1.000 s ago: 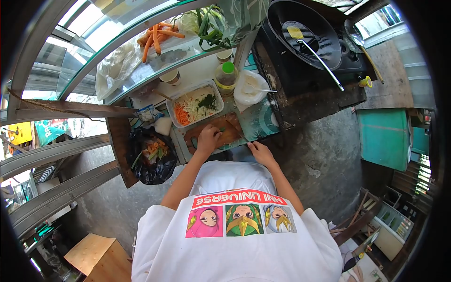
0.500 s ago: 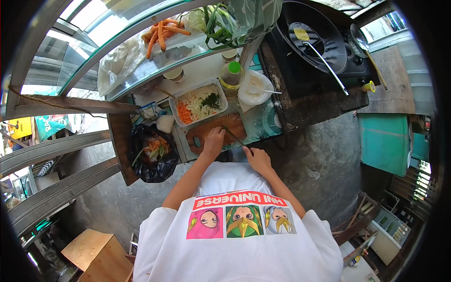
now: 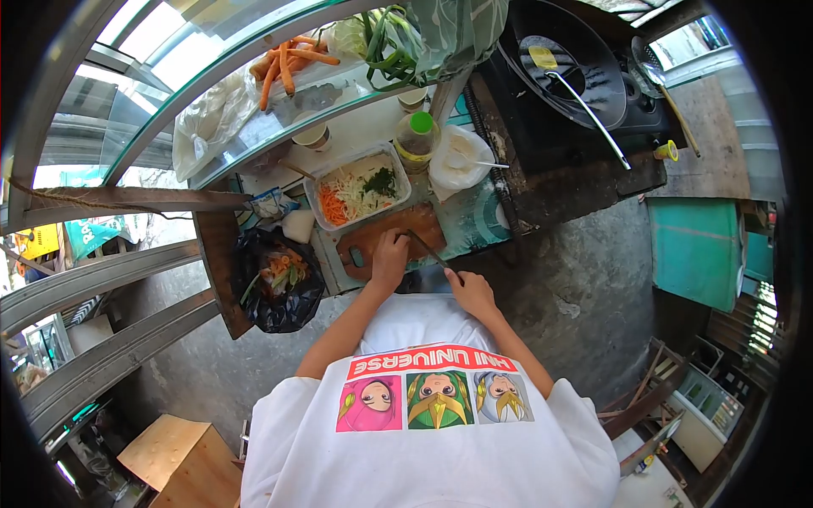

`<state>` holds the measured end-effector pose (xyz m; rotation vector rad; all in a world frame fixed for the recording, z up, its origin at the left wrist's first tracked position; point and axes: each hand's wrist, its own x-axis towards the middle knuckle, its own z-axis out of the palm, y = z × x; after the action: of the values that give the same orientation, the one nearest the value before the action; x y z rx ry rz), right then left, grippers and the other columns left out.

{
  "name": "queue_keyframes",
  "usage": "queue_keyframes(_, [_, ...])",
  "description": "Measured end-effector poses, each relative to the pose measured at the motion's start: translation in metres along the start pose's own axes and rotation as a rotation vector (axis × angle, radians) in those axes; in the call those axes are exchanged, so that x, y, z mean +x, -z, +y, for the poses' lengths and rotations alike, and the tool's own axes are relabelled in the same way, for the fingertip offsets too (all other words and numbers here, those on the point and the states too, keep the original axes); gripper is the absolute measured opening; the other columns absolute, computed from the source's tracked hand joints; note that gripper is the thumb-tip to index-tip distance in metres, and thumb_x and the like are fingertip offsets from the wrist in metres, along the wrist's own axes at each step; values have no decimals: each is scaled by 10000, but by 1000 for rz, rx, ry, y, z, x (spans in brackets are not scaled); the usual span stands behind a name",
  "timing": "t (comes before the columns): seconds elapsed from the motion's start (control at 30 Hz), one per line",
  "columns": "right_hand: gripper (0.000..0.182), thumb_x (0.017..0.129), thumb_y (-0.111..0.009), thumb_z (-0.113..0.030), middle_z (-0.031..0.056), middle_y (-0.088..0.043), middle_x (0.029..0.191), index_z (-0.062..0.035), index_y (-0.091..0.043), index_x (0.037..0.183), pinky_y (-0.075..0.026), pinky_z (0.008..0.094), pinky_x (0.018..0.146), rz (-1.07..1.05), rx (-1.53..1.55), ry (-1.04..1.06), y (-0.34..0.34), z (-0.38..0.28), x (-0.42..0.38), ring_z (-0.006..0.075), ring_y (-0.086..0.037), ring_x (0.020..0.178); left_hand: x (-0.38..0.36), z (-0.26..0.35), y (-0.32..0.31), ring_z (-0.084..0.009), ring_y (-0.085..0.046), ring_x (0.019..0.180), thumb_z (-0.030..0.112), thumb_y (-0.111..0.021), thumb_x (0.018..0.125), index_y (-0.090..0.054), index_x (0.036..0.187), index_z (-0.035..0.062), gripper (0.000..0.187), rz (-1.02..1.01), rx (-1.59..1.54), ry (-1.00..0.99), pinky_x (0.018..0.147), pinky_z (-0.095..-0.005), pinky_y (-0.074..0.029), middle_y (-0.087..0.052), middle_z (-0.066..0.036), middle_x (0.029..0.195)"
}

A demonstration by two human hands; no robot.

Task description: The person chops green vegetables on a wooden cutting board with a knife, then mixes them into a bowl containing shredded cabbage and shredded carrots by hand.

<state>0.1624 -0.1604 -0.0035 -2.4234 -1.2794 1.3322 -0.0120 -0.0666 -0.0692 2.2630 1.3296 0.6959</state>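
My right hand point(image 3: 472, 292) is wrapped round the handle of a knife point(image 3: 428, 249). Its dark blade slants up and to the left across the wooden cutting board point(image 3: 423, 222). On the board, close to the blade's tip, my left hand point(image 3: 391, 252) is closed with fingers bent downward; whatever lies under the fingertips is hidden. Just beyond the board stands a clear plastic tub point(image 3: 320, 218) holding shredded carrot point(image 3: 333, 204), pale shredded cabbage point(image 3: 360, 190) and chopped greens point(image 3: 381, 180).
A black bag of peelings point(image 3: 296, 315) hangs left of the board. Behind the tub are a green-capped bottle point(image 3: 417, 140) and a white bag point(image 3: 457, 161) with a spoon. Carrots point(image 3: 286, 68) and leafy greens lie on a glass shelf above. A wok point(image 3: 593, 85) sits on the stove at right.
The knife's angle has turned slightly and my right hand has shifted a little down and right. My left hand stays on the board.
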Motion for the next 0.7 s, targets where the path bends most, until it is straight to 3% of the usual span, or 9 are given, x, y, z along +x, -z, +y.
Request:
queue_keyframes(0.17, [543,905,-439,-500,216,-638,751,-18,-649,770,-466,471,718,18,20,-46,-2,14,-2,409,-620,794,-6,6,-8,-298,-571,880,46,-617,784,-614,832,0,67,-5,-98,38,711,-396,-495,-574,-119,938])
queue_keyframes(0.37, [547,905,-453,-507,211,-633,720,-9,-662,820,-473,456,694,8,50,-29,0,14,-7,399,-627,755,-11,14,-12,-334,-582,869,30,-624,758,-620,846,-12,98,-75,-208,14,746,-400,-482,-592,-150,931])
queue_keyframes(0.47, [544,909,-437,-498,214,-634,728,-20,-645,755,-467,468,702,-1,22,-38,-3,11,-10,402,-625,784,-10,15,-12,-331,-587,869,18,-627,739,-631,832,-17,100,-64,-218,15,744,-396,-485,-598,-149,915])
queue_keyframes(0.7, [536,915,-434,-493,231,-643,775,-20,-677,843,-482,471,723,23,-68,-18,-11,12,-8,418,-624,797,-4,15,-9,-293,-576,828,4,-618,726,-655,794,-17,80,-73,-189,-14,712,-380,-495,-575,-119,850])
